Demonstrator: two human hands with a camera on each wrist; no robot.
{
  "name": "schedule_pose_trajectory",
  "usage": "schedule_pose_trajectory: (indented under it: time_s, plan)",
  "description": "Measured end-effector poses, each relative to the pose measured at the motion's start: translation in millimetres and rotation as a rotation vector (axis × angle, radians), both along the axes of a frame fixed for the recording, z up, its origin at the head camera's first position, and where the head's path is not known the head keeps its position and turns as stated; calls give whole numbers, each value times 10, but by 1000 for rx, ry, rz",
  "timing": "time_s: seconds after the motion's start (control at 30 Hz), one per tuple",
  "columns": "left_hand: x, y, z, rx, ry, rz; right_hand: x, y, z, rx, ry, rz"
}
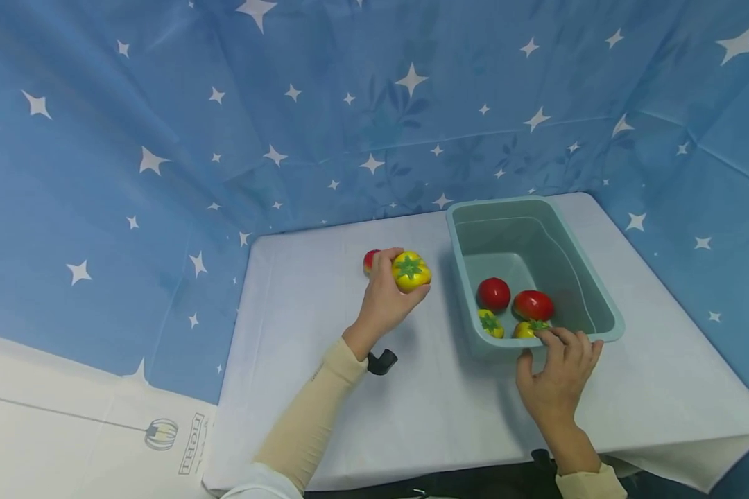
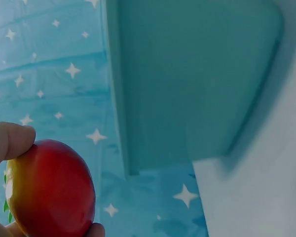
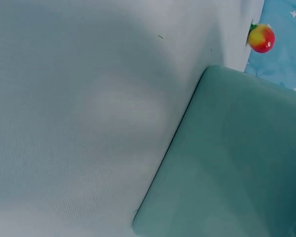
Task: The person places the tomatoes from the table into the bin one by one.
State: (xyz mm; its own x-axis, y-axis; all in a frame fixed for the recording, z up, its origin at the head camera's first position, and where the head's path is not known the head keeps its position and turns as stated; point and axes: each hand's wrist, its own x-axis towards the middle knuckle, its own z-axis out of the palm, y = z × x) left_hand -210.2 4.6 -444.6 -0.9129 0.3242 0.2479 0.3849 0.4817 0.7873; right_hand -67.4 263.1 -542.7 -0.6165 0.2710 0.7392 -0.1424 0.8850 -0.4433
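Note:
My left hand (image 1: 388, 294) holds a yellow-and-red toy fruit (image 1: 411, 271) with a green star-shaped leaf cap, raised above the white table. Seen from the left wrist, its red underside (image 2: 54, 190) sits between thumb and fingers. Behind that hand lies another red toy fruit (image 1: 371, 261), partly covered. My right hand (image 1: 557, 378) grips the front rim of a grey-green plastic bin (image 1: 583, 277), with fingers over the edge and thumb outside. Inside are two red fruits (image 1: 494, 294) and two yellow ones with green caps (image 1: 490, 324), near the front wall.
The bin stands at the right of a table (image 1: 312, 291) under a white cloth. Blue star-patterned fabric (image 1: 349, 125) hangs behind and at the sides. In the right wrist view, a red-and-yellow fruit (image 3: 261, 38) shows beyond the bin's outer wall.

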Motion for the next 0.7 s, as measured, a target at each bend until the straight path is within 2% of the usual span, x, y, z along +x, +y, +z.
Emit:
schedule_pose_trajectory:
  time_s: [0.17, 0.33, 0.7]
  plan:
    - [96, 231, 120, -1, 6, -128, 11, 5, 5, -4, -12, 6]
    - [156, 446, 165, -35, 26, -250, 21, 4, 17, -4, -17, 8]
    - [373, 774, 184, -31, 30, -370, 10, -5, 18, 14, 0, 7]
